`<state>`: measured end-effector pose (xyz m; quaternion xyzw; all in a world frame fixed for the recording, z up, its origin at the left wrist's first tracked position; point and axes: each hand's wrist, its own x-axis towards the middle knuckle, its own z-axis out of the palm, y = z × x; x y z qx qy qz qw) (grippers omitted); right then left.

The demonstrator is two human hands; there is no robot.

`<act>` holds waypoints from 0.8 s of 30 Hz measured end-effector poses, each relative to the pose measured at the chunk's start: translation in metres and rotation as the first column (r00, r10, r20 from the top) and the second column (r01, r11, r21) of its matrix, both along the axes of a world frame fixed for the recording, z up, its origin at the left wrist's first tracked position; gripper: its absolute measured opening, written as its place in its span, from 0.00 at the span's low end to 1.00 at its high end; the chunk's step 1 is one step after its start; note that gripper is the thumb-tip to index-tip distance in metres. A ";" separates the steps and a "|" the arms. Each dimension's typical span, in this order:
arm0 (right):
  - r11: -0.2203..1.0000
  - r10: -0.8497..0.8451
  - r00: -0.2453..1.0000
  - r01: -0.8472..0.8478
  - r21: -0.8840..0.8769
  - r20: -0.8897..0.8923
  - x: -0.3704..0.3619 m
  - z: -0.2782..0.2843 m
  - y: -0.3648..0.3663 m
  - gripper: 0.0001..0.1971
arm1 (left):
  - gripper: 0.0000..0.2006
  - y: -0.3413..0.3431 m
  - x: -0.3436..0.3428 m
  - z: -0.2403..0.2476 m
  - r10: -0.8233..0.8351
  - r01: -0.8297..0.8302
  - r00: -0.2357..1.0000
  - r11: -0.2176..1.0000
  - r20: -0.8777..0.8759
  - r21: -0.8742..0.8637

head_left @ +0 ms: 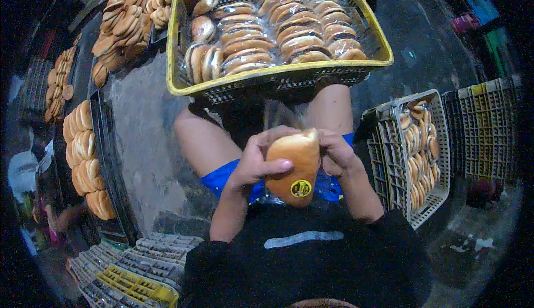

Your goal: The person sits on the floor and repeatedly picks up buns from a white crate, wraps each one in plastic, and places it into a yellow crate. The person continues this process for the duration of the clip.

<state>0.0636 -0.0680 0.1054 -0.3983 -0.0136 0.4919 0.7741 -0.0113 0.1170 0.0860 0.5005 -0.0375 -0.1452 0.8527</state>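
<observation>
Where the yellow crate (278, 75) stands far ahead of us, rows of bagged buns (245, 41) fill much of it; on the right a grey crate (443, 141) holds more, and on the left a black tray (107, 141) bears bare buns (84, 163). Near us, above our shorts (222, 177), our left hand (258, 158) grasps a stickered bun (292, 158); our right hand (337, 152) curls at its right edge, hiding it, so we cannot tell whether it grips. Stacked crates (136, 286) stand near left.
</observation>
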 end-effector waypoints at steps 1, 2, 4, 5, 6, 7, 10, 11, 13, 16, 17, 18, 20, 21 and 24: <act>0.998 0.058 0.984 -0.061 -0.016 -0.169 0.001 0.001 0.003 0.08 | 0.40 -0.005 -0.003 -0.004 0.109 -0.121 0.986 0.989 0.128 0.088; 0.998 0.038 0.999 -0.039 -0.055 -0.030 0.000 -0.002 0.008 0.09 | 0.38 -0.010 -0.001 -0.008 0.197 -0.244 0.944 0.957 0.266 0.156; 0.992 0.009 0.968 0.023 -0.122 0.250 -0.003 -0.016 0.021 0.12 | 0.34 -0.018 -0.002 -0.008 0.332 -0.360 0.897 0.932 0.292 0.046; 0.979 -0.004 0.939 0.074 -0.192 0.344 -0.006 -0.020 0.028 0.13 | 0.30 -0.020 -0.002 0.007 0.374 -0.359 0.912 0.926 0.170 -0.113; 0.968 -0.037 0.855 0.159 -0.194 0.517 -0.005 -0.025 0.026 0.13 | 0.27 -0.021 -0.003 0.015 0.390 -0.366 0.920 0.891 0.041 -0.268; 0.953 -0.062 0.739 0.243 -0.179 0.671 -0.004 -0.032 0.021 0.12 | 0.22 -0.017 -0.003 0.011 0.397 -0.378 0.913 0.909 0.089 -0.175; 0.945 -0.145 0.526 0.324 -0.040 0.838 -0.005 -0.006 0.030 0.12 | 0.14 -0.010 -0.006 -0.006 0.400 -0.451 0.871 0.881 0.286 0.144; 0.971 -0.084 0.484 0.236 -0.038 0.871 0.000 0.000 0.027 0.12 | 0.10 -0.012 -0.003 -0.015 0.420 -0.453 0.843 0.891 0.336 0.024; 0.996 -0.020 0.608 0.084 -0.039 0.794 0.004 0.000 0.025 0.10 | 0.07 -0.007 -0.002 -0.023 0.356 -0.394 0.878 0.917 0.320 0.059; 0.984 0.023 0.869 0.068 -0.167 0.495 -0.002 0.015 0.024 0.08 | 0.05 -0.015 0.005 -0.009 0.353 -0.380 0.920 0.909 0.168 0.170; 0.979 -0.046 0.845 0.145 -0.145 0.533 -0.006 0.017 0.029 0.07 | 0.06 -0.021 0.008 -0.004 0.413 -0.426 0.904 0.891 0.105 0.157; 0.972 -0.038 0.770 0.177 -0.156 0.637 -0.007 0.011 0.027 0.07 | 0.06 -0.025 0.009 -0.002 0.471 -0.472 0.881 0.869 0.040 0.147; 0.956 -0.014 0.579 0.247 -0.158 0.816 -0.005 -0.004 0.025 0.07 | 0.09 -0.020 0.004 -0.007 0.403 -0.452 0.891 0.826 0.207 0.336; 0.931 -0.077 0.512 0.343 -0.122 0.855 -0.008 -0.005 0.026 0.06 | 0.10 -0.024 0.000 -0.005 0.432 -0.508 0.860 0.782 0.273 0.361; 0.905 -0.105 0.751 0.345 -0.251 0.652 -0.015 -0.001 0.028 0.05 | 0.11 -0.033 -0.009 -0.001 0.525 -0.556 0.827 0.710 0.201 0.432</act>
